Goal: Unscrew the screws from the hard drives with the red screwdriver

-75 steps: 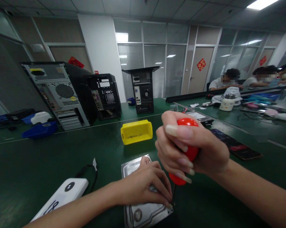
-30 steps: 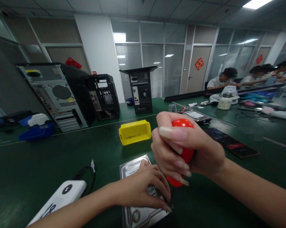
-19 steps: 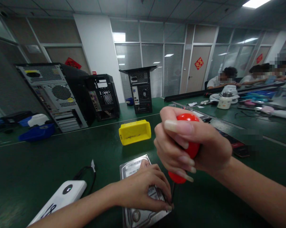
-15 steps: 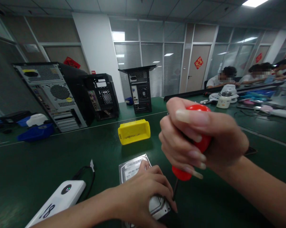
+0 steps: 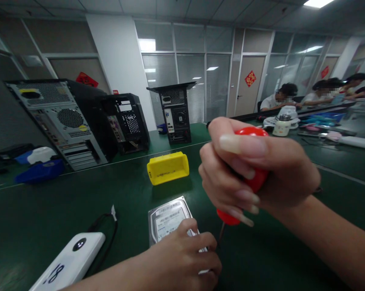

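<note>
A silver hard drive (image 5: 168, 217) with a white label lies on the green table. My left hand (image 5: 187, 255) is closed over its near right part, fingers bent across the right edge and hiding the near end. Above and to the right, my right hand (image 5: 231, 161) is wrapped round the red handle of a screwdriver (image 5: 228, 217). The thin shaft points down beside the drive's right side. Its tip is too dark to make out, so I cannot tell whether it touches anything.
A yellow bin (image 5: 168, 159) stands beyond the drive. At the left lies a white power bank (image 5: 69, 258) with a black cable. Several computer cases (image 5: 88, 117) line the far side. A blue tray (image 5: 40, 171) sits far left. Co-workers (image 5: 281, 99) sit at the far right.
My left hand has shifted toward me along the drive, its fingers now bent over the right edge, uncovering more of the label. The right hand stays closed round the screwdriver.
</note>
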`<state>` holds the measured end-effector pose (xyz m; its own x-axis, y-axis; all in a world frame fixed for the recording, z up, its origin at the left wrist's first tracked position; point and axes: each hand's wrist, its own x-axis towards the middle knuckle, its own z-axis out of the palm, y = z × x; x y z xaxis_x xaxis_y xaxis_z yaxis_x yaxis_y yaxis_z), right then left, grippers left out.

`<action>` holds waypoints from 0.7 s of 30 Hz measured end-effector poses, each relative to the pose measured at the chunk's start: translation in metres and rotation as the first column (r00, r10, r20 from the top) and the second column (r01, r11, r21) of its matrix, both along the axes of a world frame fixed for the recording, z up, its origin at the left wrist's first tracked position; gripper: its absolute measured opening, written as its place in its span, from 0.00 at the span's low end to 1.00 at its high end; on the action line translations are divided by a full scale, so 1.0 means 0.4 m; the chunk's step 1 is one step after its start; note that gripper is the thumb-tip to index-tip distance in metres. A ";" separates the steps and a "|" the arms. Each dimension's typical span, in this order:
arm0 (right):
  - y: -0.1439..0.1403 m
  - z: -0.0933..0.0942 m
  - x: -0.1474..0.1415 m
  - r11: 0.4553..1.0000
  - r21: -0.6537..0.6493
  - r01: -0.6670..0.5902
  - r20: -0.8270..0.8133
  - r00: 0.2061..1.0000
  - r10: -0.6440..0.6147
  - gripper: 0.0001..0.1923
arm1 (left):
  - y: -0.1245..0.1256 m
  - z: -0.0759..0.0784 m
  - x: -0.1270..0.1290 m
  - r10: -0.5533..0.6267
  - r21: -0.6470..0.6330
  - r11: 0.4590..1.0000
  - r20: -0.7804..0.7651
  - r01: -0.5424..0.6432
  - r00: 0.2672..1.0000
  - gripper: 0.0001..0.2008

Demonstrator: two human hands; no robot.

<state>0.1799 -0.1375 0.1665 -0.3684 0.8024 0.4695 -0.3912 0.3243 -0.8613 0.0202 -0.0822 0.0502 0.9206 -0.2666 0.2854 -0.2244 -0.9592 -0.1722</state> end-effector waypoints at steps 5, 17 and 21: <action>0.000 -0.005 0.001 0.999 0.028 -0.019 -0.013 1.000 0.020 0.25 | -0.008 0.003 0.002 0.016 0.046 0.999 0.006 -0.017 1.000 0.09; 0.000 -0.005 0.000 0.999 0.035 0.000 0.014 1.000 0.000 0.20 | -0.018 -0.056 0.010 -0.017 0.123 0.992 0.140 0.000 0.990 0.12; 0.000 0.002 0.006 0.999 0.026 0.026 0.005 1.000 -0.026 0.21 | -0.019 -0.056 0.004 -0.058 0.143 0.989 0.108 0.043 0.992 0.11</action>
<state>0.1821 -0.1376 0.1675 -0.3497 0.7994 0.4885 -0.3780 0.3566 -0.8543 0.0219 -0.0898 0.0277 0.8694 -0.3567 0.3418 -0.2438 -0.9115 -0.3311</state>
